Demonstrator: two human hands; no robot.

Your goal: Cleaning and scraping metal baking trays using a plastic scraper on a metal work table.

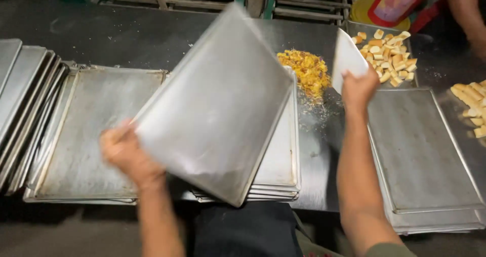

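Observation:
My left hand (125,153) grips the near left corner of a metal baking tray (217,105), which is lifted and tilted above a stack of the same trays (283,161). My right hand (358,90) holds up a flat white scraper (347,58), raised above the table just right of a heap of yellow crumbs (306,70). The tilted tray hides most of the stack below it.
More trays lie at the left (96,135) and lean in a row at the far left (20,100). Another tray stack (420,155) is at the right. Bread pieces fill a tray at the back right (387,52). Another person's arm (468,14) and a red container (397,1) are at the top right.

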